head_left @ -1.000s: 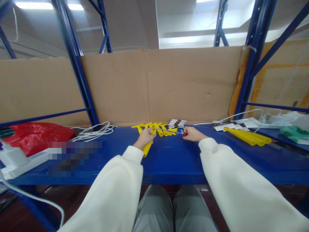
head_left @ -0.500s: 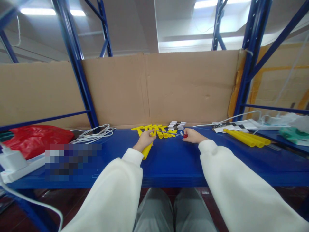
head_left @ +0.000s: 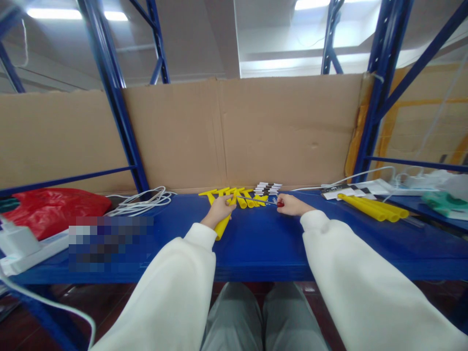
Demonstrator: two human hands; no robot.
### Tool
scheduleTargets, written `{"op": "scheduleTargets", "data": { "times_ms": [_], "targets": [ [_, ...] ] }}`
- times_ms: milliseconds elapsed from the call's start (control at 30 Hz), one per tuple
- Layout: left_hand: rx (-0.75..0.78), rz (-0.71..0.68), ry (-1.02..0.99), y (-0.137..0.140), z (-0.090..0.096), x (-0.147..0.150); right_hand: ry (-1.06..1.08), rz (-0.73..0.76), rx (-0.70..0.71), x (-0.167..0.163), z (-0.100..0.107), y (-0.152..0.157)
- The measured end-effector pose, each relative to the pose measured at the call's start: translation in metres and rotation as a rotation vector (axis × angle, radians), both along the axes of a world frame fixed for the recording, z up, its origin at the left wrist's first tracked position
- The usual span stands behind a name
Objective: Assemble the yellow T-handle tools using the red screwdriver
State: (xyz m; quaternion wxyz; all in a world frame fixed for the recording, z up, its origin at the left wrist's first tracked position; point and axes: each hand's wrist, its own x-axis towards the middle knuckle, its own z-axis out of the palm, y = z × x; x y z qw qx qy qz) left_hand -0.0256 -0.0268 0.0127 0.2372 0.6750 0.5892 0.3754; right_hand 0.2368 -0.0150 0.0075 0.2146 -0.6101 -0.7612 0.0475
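Observation:
My left hand (head_left: 218, 211) is closed around a yellow tapered tube (head_left: 222, 228), whose wide end points down toward me. In my right hand (head_left: 291, 204) is a screwdriver (head_left: 261, 200) with a red handle. Its metal shaft lies nearly level, and the tip reaches the upper end of the yellow tube by my left fingers; whether it sits in a screw is too small to tell. Behind and between my hands, several yellow T-shaped pieces (head_left: 243, 203) lie in a row. A stack of black-and-white packets (head_left: 268, 188) is just behind the screwdriver.
The blue shelf (head_left: 266, 246) backs onto a cardboard panel (head_left: 278, 131) between blue posts. More yellow tubes (head_left: 376, 208) lie at right. On the left are a red plastic bag (head_left: 58, 207), coiled white cable (head_left: 146, 204) and a white power strip (head_left: 47, 251).
Almost nothing differs. Both hands hold the same tube and screwdriver in the same place, and the view has tilted very slightly.

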Motion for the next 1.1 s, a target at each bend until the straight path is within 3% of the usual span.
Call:
{"op": "scheduleTargets", "data": {
  "times_ms": [167, 367, 600, 1100],
  "targets": [
    [0.002, -0.018, 0.004, 0.0021, -0.0010, -0.0007, -0.039, -0.005, -0.010, -0.0001, 0.0005, -0.0017],
    [0.013, -0.011, -0.018, 0.0023, -0.0013, -0.0001, 0.067, 0.049, 0.000, -0.0004, -0.0029, -0.0016],
    [0.013, -0.040, 0.007, 0.0022, -0.0014, -0.0002, -0.003, 0.023, -0.012, 0.0001, -0.0001, -0.0013],
    [0.152, 0.009, 0.034, 0.0073, -0.0029, -0.0034, 0.051, 0.212, -0.018, 0.0057, -0.0054, 0.0057]
  ]
}}
